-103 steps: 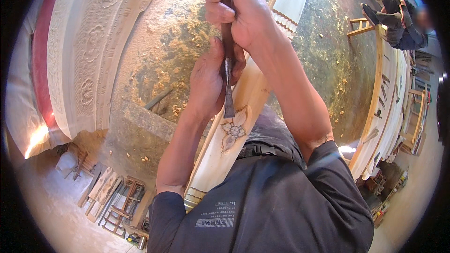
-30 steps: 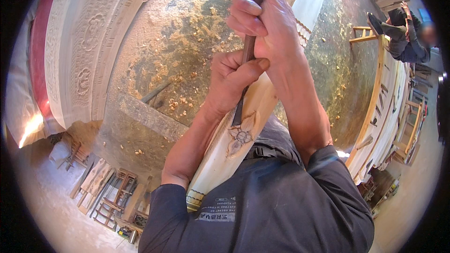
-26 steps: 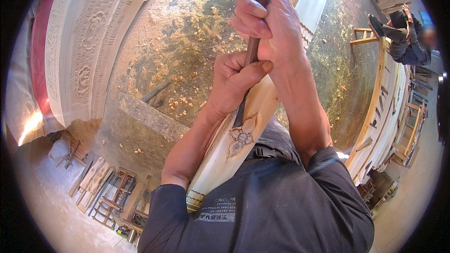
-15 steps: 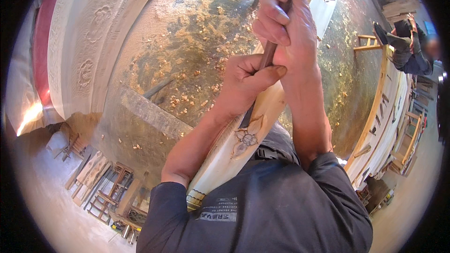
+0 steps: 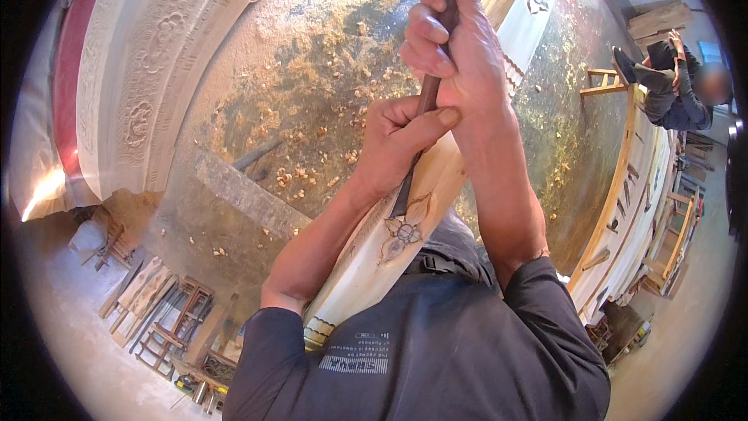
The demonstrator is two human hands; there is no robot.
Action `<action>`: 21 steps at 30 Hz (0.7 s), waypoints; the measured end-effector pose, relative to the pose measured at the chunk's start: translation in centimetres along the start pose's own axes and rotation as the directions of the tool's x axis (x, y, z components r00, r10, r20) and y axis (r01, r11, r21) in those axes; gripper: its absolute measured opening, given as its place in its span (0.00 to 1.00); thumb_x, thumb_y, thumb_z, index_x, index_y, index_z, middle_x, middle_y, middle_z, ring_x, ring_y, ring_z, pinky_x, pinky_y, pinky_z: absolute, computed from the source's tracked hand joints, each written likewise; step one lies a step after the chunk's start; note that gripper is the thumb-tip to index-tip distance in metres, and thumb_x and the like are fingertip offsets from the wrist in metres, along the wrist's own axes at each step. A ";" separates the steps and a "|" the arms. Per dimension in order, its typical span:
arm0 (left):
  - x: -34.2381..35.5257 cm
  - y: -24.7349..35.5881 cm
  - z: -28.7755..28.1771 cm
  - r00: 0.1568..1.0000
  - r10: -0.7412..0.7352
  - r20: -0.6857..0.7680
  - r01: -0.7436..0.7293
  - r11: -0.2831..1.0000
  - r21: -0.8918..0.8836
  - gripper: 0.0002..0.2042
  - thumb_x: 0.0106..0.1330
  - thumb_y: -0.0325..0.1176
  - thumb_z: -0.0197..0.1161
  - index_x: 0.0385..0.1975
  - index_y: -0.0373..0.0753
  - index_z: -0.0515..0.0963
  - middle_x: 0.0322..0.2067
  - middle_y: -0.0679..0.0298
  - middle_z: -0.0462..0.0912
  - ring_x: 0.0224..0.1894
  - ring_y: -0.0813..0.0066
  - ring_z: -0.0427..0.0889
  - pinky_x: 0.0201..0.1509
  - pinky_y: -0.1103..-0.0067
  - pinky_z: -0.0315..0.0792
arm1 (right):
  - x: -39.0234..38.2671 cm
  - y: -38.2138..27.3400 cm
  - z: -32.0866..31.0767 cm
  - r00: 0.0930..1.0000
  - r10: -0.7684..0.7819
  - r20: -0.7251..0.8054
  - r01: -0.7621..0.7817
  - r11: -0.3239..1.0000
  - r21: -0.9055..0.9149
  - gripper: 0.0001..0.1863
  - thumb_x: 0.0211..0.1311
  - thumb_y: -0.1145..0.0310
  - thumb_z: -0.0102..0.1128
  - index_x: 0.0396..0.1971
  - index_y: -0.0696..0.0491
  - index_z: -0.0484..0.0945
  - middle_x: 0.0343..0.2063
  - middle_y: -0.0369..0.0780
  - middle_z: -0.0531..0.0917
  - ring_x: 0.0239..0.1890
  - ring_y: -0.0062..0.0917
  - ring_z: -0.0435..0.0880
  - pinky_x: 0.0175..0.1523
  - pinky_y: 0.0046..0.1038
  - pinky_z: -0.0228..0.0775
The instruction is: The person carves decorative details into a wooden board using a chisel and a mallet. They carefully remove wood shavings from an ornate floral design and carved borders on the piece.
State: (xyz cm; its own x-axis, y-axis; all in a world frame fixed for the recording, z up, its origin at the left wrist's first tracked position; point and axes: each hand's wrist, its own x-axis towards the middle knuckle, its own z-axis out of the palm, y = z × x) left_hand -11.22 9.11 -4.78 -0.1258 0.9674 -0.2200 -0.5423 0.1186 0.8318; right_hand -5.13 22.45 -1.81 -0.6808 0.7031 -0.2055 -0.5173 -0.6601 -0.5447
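Observation:
A long pale wooden beam (image 5: pixel 354 281) runs diagonally beneath my arms, with a carved flower motif (image 5: pixel 404 231) and scalloped bands along it. A long dark chisel (image 5: pixel 429 95) slants over the beam, its blade resting beside the flower. My right hand (image 5: pixel 460 47) is closed around the upper part of its handle. Below it, my left hand (image 5: pixel 393 140) is closed round the lower shaft, thumb across the tool, close to the beam. The blade's exact cutting edge is hard to make out against the wood.
A carved pale panel (image 5: pixel 156 78) lies at left. The worktop (image 5: pixel 257 93) carries shavings and a flat board (image 5: pixel 251 193). At right, a seated person (image 5: pixel 674 82) is beside a bench (image 5: pixel 612 226) with tools along it. Chairs and planks (image 5: pixel 167 316) stand lower left.
Since 3.4 seconds ago, both hands and the chisel have shifted right, with my left thumb now across the shaft. In the last half second they moved slightly left and down.

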 end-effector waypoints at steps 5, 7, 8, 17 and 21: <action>0.1 -0.9 -0.5 0.985 0.172 0.019 -0.172 0.985 -0.016 0.28 0.77 0.56 0.53 0.20 0.41 0.75 0.18 0.77 0.69 0.21 0.90 0.60 0.25 0.84 0.49 | 0.1 -2.3 0.2 0.998 -0.050 -0.026 0.054 0.980 0.194 0.22 0.84 0.48 0.36 0.34 0.50 0.66 0.18 0.31 0.67 0.09 0.14 0.57 0.16 0.18 0.49; 0.0 -0.3 -0.3 0.994 0.106 -0.012 -0.104 0.991 0.084 0.29 0.79 0.58 0.51 0.21 0.41 0.75 0.20 0.76 0.71 0.23 0.90 0.61 0.27 0.83 0.51 | -0.8 -2.3 1.8 0.991 -0.116 -0.071 0.119 0.992 0.033 0.23 0.84 0.48 0.36 0.33 0.51 0.66 0.18 0.31 0.67 0.09 0.14 0.57 0.16 0.17 0.49; 0.1 -0.3 -0.2 0.994 0.106 -0.010 -0.104 0.990 0.098 0.30 0.79 0.60 0.48 0.23 0.39 0.75 0.20 0.74 0.71 0.23 0.89 0.61 0.26 0.83 0.52 | -1.2 -2.3 2.0 0.984 -0.153 -0.092 0.149 0.988 -0.048 0.23 0.84 0.48 0.36 0.33 0.51 0.67 0.18 0.31 0.67 0.09 0.13 0.57 0.16 0.17 0.49; 0.3 -0.7 0.1 0.993 0.114 -0.027 -0.114 0.993 0.011 0.25 0.78 0.54 0.56 0.23 0.40 0.77 0.21 0.76 0.72 0.25 0.89 0.62 0.29 0.84 0.53 | -0.9 -1.5 1.5 0.961 0.005 -0.276 -0.024 0.998 -0.065 0.23 0.79 0.40 0.44 0.34 0.45 0.68 0.16 0.31 0.66 0.11 0.17 0.58 0.16 0.20 0.46; 0.3 -0.8 -0.2 0.994 0.104 -0.013 -0.104 0.995 0.005 0.25 0.78 0.54 0.57 0.24 0.40 0.77 0.21 0.76 0.73 0.25 0.89 0.62 0.29 0.84 0.53 | -1.0 -1.5 1.7 0.975 -0.020 -0.221 0.003 0.997 -0.074 0.23 0.79 0.40 0.44 0.35 0.45 0.68 0.17 0.31 0.66 0.12 0.17 0.58 0.16 0.20 0.46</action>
State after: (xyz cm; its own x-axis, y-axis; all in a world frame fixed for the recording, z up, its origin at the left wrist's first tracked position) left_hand -11.00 9.28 -5.68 -0.1928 0.9714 -0.1390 -0.5222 0.0184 0.8527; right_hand -4.57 22.27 0.58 -0.5390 0.7569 -0.3695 -0.4797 -0.6365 -0.6040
